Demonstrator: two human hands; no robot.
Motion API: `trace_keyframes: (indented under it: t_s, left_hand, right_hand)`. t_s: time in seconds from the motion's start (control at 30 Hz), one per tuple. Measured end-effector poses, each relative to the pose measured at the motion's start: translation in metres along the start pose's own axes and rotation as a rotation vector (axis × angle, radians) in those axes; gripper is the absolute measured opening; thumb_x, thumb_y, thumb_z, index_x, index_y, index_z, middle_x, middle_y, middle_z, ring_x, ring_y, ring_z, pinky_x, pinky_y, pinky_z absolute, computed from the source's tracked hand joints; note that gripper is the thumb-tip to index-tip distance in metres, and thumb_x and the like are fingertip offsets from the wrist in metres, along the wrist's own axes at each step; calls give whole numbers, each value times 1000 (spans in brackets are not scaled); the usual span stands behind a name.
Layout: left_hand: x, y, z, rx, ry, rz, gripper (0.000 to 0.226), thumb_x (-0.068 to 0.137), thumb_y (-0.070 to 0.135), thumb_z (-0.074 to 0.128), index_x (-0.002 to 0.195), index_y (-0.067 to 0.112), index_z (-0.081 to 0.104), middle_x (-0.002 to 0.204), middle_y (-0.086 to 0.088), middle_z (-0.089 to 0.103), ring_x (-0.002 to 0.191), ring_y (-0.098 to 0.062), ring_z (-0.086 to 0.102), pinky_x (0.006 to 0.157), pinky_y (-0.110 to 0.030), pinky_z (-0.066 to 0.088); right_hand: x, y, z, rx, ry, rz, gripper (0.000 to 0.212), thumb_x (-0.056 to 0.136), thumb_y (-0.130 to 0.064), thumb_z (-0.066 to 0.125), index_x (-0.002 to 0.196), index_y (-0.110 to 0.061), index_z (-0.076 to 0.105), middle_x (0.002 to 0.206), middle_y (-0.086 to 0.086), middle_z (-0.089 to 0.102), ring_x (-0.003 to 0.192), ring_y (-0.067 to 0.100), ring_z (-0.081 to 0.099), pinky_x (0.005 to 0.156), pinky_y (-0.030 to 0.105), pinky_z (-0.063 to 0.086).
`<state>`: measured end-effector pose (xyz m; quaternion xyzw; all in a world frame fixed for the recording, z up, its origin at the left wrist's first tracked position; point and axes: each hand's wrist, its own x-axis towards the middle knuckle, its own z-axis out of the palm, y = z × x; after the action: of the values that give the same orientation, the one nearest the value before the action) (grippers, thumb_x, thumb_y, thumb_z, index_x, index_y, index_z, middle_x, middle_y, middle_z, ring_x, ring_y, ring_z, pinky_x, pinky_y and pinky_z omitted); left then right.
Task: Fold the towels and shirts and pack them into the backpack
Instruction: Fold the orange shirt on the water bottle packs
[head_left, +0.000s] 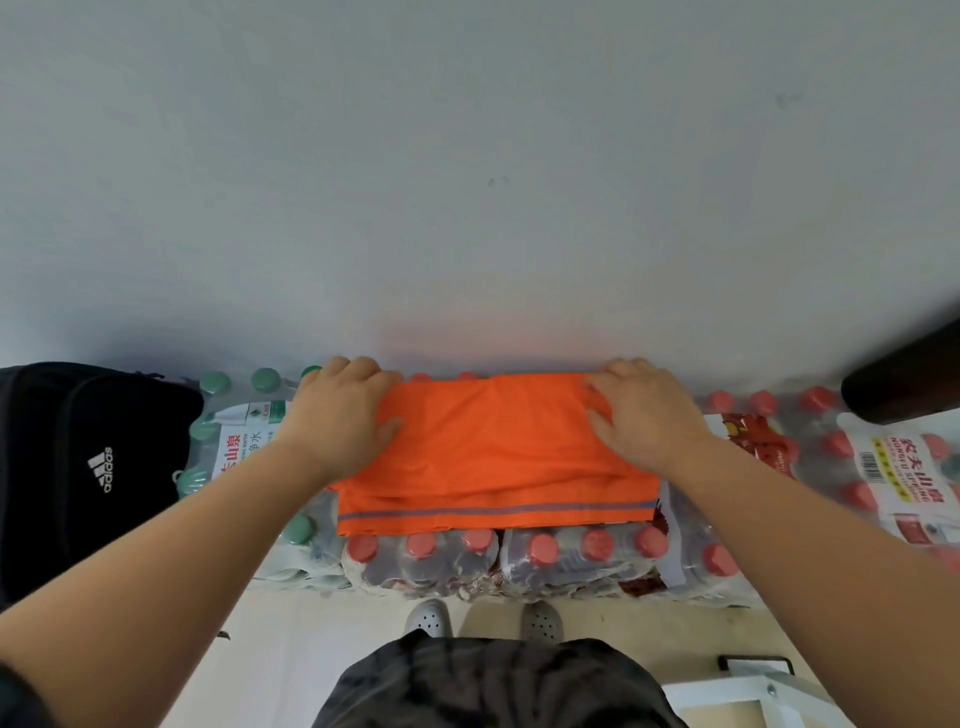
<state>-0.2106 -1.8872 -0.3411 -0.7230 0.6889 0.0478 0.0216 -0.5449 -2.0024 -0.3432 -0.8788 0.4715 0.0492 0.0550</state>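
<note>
While the orange fabric shirt (493, 457) lies part-folded on shrink-wrapped packs of water bottles (571, 556), the left hand (337, 415) and right hand (644, 415) each pinch a far corner. Probably best pulled evenly so the edges line up; the black fabric backpack (78, 467) sits to the left.

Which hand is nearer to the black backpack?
Left. The left hand holds the left edge of the orange cloth, toward the backpack; the right hand holds its right edge, farther away.
</note>
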Motion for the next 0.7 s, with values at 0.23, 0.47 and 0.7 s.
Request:
trace_keyframes:
  t_s: [0.23,0.47,0.7]
  left_hand:
    - [38,1,-5,29,-300,-76,72,75,54,71,139,28,50,130,0,59,123,-27,50,100,-42,40]
    - [34,-2,-4,-3,-118,-42,16,77,33,65,86,20,66,87,0,58,91,-28,58,80,-39,42]
    - [-14,-3,17,90,231,206,20,61,24,52,72,14,63,72,-3,59,70,-31,57,68,-41,44]
  right_hand:
    - [38,-9,-1,-144,-146,8,62,89,-40,65,145,-22,45,144,4,50,133,27,42,107,43,34]
    - [28,1,-3,-126,85,2,15,85,-20,65,98,-14,66,105,8,61,106,32,53,88,43,41]
    - [-21,10,14,-113,274,-182,30,65,-27,75,88,-15,59,96,5,60,92,31,57,82,43,43]
